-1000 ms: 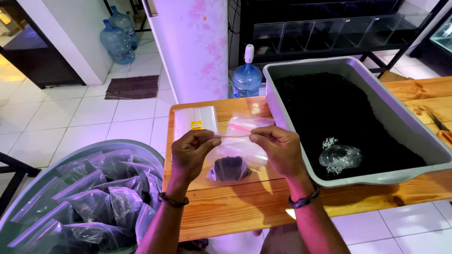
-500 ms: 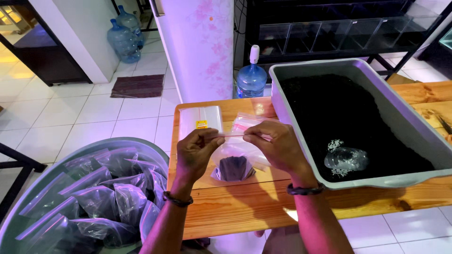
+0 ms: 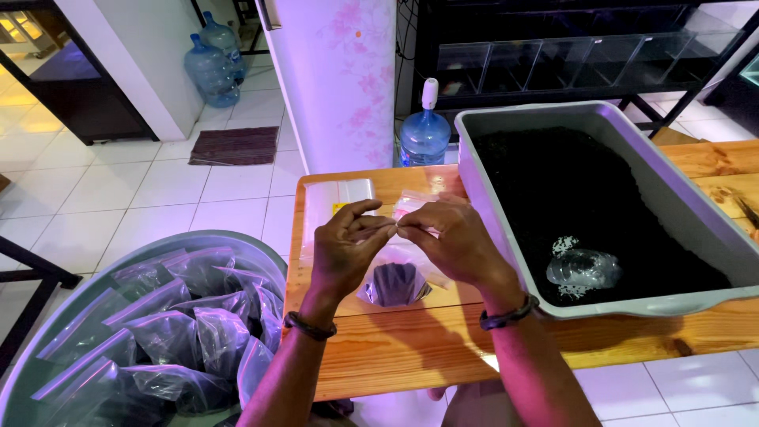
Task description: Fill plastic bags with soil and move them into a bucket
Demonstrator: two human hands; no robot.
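Over the table (image 3: 379, 356), I have both hands pinched on the top edge of a small clear bag (image 3: 393, 281), fingertips meeting at the middle of its mouth. My left hand (image 3: 345, 245) and right hand (image 3: 447, 237) sit equally near, thumbs and forefingers pressed together on the plastic. The bag hangs straight below the grip, its dark filled bottom resting on the wood, so its long axis runs from my fingers down and toward me. The mouth lies crosswise, left to right. Just right of my right hand stands the grey tub (image 3: 474, 170) of dark material; a stack of flat bags (image 3: 340, 194) lies beyond my hands; a bin (image 3: 237, 241) of filled bags waits at lower left.
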